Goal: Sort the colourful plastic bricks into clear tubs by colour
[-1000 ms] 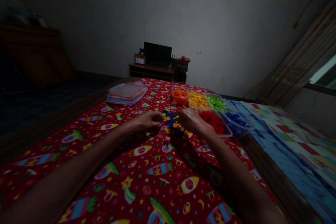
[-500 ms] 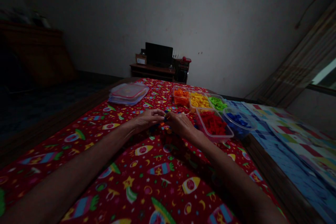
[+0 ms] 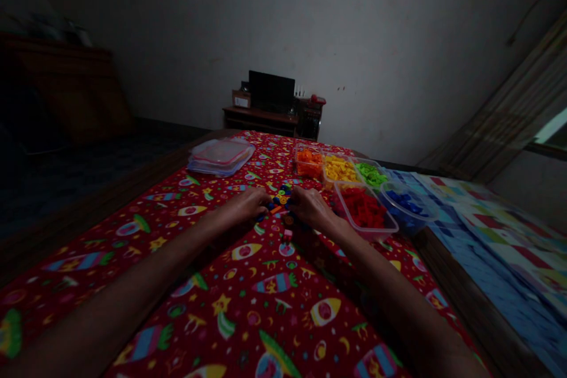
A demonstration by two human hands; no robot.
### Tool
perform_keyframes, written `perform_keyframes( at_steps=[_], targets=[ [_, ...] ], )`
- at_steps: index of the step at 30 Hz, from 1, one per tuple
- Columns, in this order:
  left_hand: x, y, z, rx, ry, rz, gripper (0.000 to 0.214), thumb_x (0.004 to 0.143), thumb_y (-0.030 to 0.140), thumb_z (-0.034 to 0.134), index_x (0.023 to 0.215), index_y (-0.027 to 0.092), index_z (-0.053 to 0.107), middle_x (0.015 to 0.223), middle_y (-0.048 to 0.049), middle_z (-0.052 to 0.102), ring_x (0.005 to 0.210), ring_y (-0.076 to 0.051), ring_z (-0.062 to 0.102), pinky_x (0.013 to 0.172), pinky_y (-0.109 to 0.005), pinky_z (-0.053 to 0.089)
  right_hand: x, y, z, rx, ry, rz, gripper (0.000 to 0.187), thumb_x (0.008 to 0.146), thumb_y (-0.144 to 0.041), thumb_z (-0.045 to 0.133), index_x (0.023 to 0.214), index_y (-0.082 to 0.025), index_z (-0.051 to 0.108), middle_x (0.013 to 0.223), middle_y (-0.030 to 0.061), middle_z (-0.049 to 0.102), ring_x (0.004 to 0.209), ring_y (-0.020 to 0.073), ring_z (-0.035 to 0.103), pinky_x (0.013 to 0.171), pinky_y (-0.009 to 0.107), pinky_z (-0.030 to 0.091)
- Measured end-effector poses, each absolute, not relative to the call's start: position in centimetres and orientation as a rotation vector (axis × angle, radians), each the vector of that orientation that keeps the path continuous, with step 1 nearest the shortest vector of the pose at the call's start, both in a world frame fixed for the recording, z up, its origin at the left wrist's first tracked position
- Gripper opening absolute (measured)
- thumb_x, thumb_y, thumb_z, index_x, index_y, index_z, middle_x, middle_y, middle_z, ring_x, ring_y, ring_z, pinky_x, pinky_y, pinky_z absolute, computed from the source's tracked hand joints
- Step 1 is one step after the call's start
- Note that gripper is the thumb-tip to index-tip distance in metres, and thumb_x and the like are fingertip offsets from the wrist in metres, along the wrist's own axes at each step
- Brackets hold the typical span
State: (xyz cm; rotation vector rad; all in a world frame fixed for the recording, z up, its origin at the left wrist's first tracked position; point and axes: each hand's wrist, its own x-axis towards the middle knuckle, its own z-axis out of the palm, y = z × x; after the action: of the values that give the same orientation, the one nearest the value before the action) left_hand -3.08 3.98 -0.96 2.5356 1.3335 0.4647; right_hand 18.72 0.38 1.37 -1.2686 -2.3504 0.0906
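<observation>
Between my hands, just above or on the red cloth, is a small cluster of plastic building blocks [image 3: 280,199] in blue, yellow, green and orange. My left hand [image 3: 250,204] has its fingers curled on the cluster's left side, where a blue part shows at the fingertips. On the opposite side my right hand [image 3: 311,205] is closed on the cluster's edge, its fingertips partly hidden. A small pinkish-red block [image 3: 287,234] lies on the cloth nearer to me. Whether the cluster is one joined piece is too dark to tell.
Right of my hands stand clear tubs of red pieces [image 3: 364,210], blue pieces [image 3: 404,203], yellow pieces [image 3: 340,169], orange pieces [image 3: 309,159] and green pieces [image 3: 371,174]. Stacked lids [image 3: 221,156] lie at the left on the patterned cloth [image 3: 208,301]. A monitor [image 3: 271,91] stands beyond.
My hands have moved apart from their near-touching position to the two sides of the block cluster, which now shows between them. The view has shifted slightly.
</observation>
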Motion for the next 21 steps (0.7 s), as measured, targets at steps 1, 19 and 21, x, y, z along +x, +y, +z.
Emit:
perform_keyframes(
  at_steps=[1,19,21],
  targets=[
    [-2.9,3.9,-1.1,2.573,1.333,0.471,0.02,0.072,0.019,0.053,0.081,0.02,0.071,0.078,-0.0035,0.068,0.071,-0.018,0.06,0.063,-0.024,0.042,18.7,0.4,1.4,-1.282,-2.359,0.098,0.005,0.078,-0.013,0.056,0.083,-0.015,0.058,0.067,0.0004,0.056,0.056,0.0102,0.038,0.052,0.023,0.02],
    [-0.6,2.3,0.5,1.816,1.089,0.68,0.038,0.066,0.05,0.063,0.065,0.013,0.07,0.049,0.0017,0.054,0.047,-0.01,0.043,0.045,-0.02,0.031,18.0,0.2,1.0,-1.068,-2.411,0.126,0.015,0.085,-0.014,0.054,0.1,-0.014,0.052,0.07,0.0006,0.059,0.057,0.0105,0.045,0.052,0.022,0.024],
    [-0.6,2.2,0.5,1.815,1.089,0.663,0.041,0.067,0.053,0.063,0.065,0.013,0.071,0.047,0.002,0.052,0.045,-0.009,0.039,0.044,-0.021,0.028,17.9,0.1,1.1,-1.081,-2.433,0.115,0.017,0.084,-0.016,0.057,0.101,-0.015,0.053,0.069,0.0002,0.059,0.056,0.0106,0.045,0.051,0.022,0.023]
  ],
)
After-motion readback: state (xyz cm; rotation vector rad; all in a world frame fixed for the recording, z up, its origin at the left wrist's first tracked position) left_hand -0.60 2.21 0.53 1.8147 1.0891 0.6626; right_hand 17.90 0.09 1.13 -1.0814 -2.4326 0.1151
